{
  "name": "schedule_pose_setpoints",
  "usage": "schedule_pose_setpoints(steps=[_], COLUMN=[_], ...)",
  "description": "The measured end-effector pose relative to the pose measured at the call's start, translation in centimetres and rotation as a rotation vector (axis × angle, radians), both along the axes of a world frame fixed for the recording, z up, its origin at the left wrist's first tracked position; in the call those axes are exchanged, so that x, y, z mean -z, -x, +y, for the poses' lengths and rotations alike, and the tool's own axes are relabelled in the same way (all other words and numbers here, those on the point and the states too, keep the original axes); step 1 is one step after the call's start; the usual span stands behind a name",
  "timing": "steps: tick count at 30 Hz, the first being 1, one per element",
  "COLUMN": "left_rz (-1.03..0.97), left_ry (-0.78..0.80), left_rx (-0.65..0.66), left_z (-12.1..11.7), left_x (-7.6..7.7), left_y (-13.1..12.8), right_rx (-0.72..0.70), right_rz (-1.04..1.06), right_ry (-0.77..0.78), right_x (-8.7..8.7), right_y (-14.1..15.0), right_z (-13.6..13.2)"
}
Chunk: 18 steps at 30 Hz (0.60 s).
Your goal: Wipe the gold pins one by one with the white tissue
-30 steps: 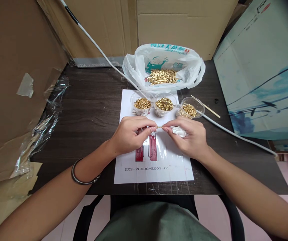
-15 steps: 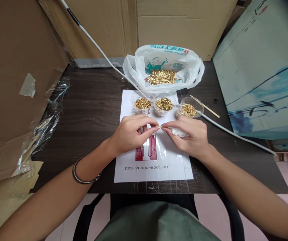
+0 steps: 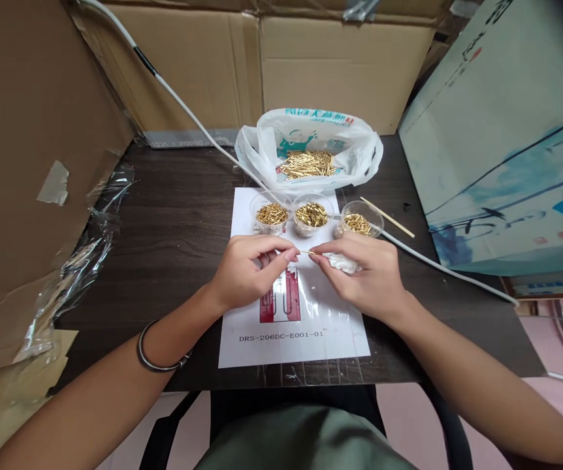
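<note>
Over the printed sheet (image 3: 294,352), a thin gold-coloured metal pin (image 3: 307,252) spans the small gap between my fingertips. My left hand (image 3: 257,271) pinches one end with thumb and forefinger. The other end is in the pinch of my right hand (image 3: 367,271). Beneath the right fingers shows a crumpled white wad (image 3: 344,262); whether that hand grips it I cannot tell. Just beyond my hands stand a left cup (image 3: 270,214), a middle cup (image 3: 311,215) and a right cup (image 3: 358,224), all see-through plastic with small gold-coloured metal parts inside.
Behind the cups sits a white plastic bag (image 3: 252,153) holding many gold-coloured pins (image 3: 308,164). A thin wooden stick (image 3: 388,217) lies right of it. One white cable (image 3: 191,114) crosses the dark table (image 3: 164,196); cardboard (image 3: 213,72) and a printed panel (image 3: 497,150) surround the table.
My fingertips have drawn slightly apart, so more of the pin shows between them. The whole view has shifted a little, with the scene sitting lower and further left.
</note>
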State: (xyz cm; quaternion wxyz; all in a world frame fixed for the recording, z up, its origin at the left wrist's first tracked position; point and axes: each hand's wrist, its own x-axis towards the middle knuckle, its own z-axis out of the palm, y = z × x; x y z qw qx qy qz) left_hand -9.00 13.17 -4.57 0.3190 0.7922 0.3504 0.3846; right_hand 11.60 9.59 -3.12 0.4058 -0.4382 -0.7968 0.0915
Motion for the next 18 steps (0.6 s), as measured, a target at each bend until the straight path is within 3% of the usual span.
schedule_pose_setpoints(steps=[3,7,9,13,18], left_rz=[0.025,0.134,0.18,0.231,0.292], left_ry=[-0.012,-0.046,-0.055,-0.1,-0.155], left_rx=[-0.021,0.069,0.101,0.114,0.118], left_z=[-0.1,0.0,0.0,0.0,0.1], left_x=[0.1,0.5,0.6,0.9,1.3], left_y=[0.1,0.2,0.3,0.3,0.1], right_rx=[0.073,0.248,0.272,0.274,0.297], right_rz=[-0.071,-0.355,-0.429,-0.503,-0.525], right_ry=[0.074,0.191,0.225,0.303,0.412], right_x=[-2.9,-5.4,-5.1,-2.7,-1.1], right_y=[-0.4,-1.7,-2.1,-2.2,-1.7], right_z=[1.4,7.5,11.6,18.1,20.2])
